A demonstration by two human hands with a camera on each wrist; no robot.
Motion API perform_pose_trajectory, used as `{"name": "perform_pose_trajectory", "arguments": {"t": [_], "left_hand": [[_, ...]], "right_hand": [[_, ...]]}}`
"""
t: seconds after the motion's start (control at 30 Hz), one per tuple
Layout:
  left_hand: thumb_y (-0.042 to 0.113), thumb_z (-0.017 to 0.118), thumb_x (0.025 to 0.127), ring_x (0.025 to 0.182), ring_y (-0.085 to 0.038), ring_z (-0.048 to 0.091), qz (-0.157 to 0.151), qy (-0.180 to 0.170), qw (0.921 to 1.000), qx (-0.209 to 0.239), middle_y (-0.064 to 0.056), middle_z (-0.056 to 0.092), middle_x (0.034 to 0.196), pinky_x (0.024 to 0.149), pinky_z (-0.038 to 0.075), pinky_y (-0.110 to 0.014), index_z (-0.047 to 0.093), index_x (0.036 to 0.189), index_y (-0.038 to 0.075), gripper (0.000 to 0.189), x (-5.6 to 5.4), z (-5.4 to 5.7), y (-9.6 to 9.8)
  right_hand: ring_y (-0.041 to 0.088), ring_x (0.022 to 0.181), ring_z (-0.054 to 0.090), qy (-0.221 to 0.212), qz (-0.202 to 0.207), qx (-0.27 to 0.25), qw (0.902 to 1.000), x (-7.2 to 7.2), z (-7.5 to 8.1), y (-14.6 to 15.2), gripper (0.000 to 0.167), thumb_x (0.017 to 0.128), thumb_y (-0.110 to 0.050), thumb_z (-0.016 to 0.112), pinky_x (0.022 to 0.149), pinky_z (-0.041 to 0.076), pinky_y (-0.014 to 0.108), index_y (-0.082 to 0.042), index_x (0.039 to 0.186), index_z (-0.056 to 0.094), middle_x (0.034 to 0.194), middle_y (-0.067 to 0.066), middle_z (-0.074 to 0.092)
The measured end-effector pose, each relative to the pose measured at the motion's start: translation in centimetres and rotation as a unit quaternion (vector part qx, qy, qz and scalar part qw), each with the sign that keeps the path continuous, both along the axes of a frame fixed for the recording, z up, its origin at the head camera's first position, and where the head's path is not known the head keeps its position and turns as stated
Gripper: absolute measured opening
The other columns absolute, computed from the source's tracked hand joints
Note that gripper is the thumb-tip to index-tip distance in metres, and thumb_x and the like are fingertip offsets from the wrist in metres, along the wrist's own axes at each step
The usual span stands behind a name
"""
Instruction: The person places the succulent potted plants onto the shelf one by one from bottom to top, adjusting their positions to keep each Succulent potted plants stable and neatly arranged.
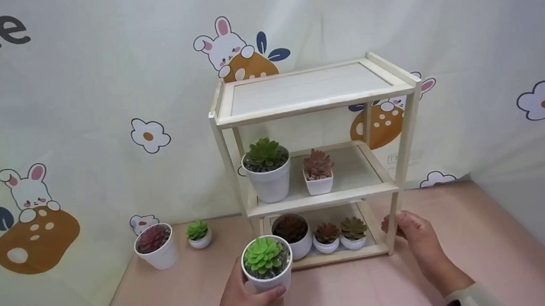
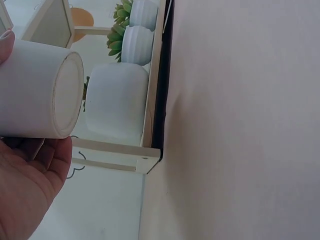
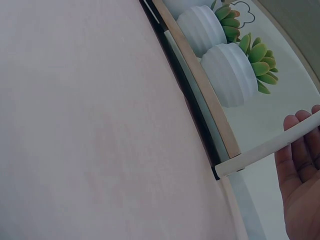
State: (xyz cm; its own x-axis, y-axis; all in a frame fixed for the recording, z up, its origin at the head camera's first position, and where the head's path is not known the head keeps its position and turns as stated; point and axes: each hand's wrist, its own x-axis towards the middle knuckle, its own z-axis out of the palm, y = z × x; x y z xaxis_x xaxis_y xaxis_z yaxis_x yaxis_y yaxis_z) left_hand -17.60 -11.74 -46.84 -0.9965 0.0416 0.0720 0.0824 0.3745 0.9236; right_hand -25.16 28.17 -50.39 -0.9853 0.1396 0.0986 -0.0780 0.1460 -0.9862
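A white round pot with a bright green succulent (image 1: 263,257) is in my left hand (image 1: 246,291), fingers round its side and thumb across the front. In the left wrist view the pot's underside (image 2: 69,95) shows, raised off the table in front of the shelf. My right hand (image 1: 417,234) holds the front right leg of the pale wooden shelf (image 1: 319,201) low down, with fingers passing behind the post (image 3: 280,145). On the middle tier stand a large potted green succulent (image 1: 267,172) and a reddish one in a square pot (image 1: 318,171).
The bottom tier bears a wide white pot (image 1: 302,242) and two small ribbed pots with succulents (image 1: 326,243). Left of the shelf, a dark red succulent in a white pot (image 1: 159,254) and a small green one (image 1: 199,234) stand on the pink table (image 1: 181,293). A printed curtain hangs behind.
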Motion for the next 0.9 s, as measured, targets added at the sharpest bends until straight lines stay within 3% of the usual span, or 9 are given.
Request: {"name": "perform_pose_trajectory", "arguments": {"t": [0.5, 0.9], "left_hand": [[0.034, 0.097, 0.069, 0.135, -0.034, 0.054, -0.036, 0.038, 0.9986, 0.001, -0.014, 0.057, 0.145, 0.114, 0.040, -0.062, 0.041, 0.153, 0.006, 0.105, -0.3, -0.1, 2.6], [0.027, 0.097, 0.069, 0.138, -0.037, 0.051, -0.051, 0.027, 0.9981, 0.024, -0.015, 0.055, 0.147, 0.116, 0.036, -0.066, 0.039, 0.153, 0.004, 0.105, 0.0, 0.0, 4.3]], "right_hand": [[0.012, 0.102, 0.072, 0.011, -0.006, -0.023, 0.9997, -0.1, -0.1, -0.1, 0.051, 0.112, -0.037, 0.045, 0.094, 0.055, 0.025, 0.008, 0.119, 0.067, 0.111, 0.017, 0.075], [0.011, 0.103, 0.071, 0.003, -0.005, -0.016, 0.9999, 0.0, 0.1, -0.1, 0.052, 0.112, -0.039, 0.045, 0.096, 0.053, 0.023, 0.007, 0.121, 0.067, 0.114, 0.015, 0.075]]}}
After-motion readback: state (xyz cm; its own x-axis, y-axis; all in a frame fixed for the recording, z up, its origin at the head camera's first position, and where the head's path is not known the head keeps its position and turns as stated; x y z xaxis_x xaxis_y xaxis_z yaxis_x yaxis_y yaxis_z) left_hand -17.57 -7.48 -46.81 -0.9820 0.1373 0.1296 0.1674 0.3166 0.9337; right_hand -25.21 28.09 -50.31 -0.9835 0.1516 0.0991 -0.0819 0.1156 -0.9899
